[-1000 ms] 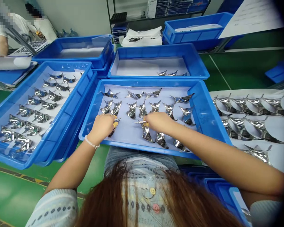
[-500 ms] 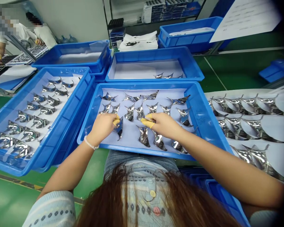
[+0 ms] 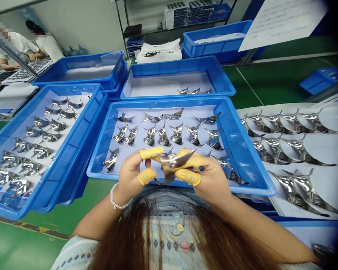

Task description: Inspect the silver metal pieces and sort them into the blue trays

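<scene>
Both hands are raised over the near edge of a blue tray (image 3: 249, 150), with yellow finger covers on fingertips. Between them is one shiny, curved metal piece (image 3: 171, 165) with pointed ends. My right hand (image 3: 211, 174) pinches it from the right, thumb below and fingers behind. My left hand (image 3: 135, 168) is closed at its left edge, index finger above and thumb below. Beneath and beyond them, similar metal pieces (image 3: 177, 134) lie in rows on white lining; my hands hide some. Another piece (image 3: 111, 159) lies left of my left hand.
To the left, a stacked blue tray (image 3: 73, 150) holds more metal pieces. Behind is another blue tray (image 3: 177, 64) with a few pieces. On the right, larger curved pieces (image 3: 295, 150) lie on a white sheet (image 3: 321, 150). Two people work at the far left.
Earlier my hands were apart, lower in the tray, the left at a metal piece and the right among the middle pieces. They have come together nearer my body around one piece.
</scene>
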### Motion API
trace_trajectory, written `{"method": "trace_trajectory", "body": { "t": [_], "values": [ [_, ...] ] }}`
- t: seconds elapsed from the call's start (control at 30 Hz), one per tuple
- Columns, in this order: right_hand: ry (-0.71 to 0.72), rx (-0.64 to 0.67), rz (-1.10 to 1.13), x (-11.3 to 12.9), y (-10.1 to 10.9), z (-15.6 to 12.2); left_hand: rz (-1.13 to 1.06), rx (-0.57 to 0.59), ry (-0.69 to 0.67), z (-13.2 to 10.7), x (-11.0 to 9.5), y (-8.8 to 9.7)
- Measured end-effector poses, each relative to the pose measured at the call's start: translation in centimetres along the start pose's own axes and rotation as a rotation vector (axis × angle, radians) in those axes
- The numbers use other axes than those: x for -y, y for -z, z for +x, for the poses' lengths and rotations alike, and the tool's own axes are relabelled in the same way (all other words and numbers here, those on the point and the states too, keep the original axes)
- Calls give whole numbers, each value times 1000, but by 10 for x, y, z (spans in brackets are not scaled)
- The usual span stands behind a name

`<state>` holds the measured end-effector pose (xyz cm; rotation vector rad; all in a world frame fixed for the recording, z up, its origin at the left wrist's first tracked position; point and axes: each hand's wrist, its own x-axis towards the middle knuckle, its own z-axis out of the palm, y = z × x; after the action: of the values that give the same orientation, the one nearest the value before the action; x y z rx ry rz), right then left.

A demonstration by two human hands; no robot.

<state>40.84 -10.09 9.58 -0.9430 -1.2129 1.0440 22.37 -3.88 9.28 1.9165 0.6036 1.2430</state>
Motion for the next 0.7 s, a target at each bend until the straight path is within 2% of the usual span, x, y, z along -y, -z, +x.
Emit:
{"method": "trace_trajectory", "body": {
  "t": [0.17,0.47,0.7],
  "values": [
    [92,-34,-6,8,3,-4,209,100,-219,-9,-13,-1],
    [138,22,-10,24,1,-4,271,85,-283,-13,-20,2],
    [138,9,8,23,-1,-7,310,62,-290,-14,-19,2]
  ]
}}
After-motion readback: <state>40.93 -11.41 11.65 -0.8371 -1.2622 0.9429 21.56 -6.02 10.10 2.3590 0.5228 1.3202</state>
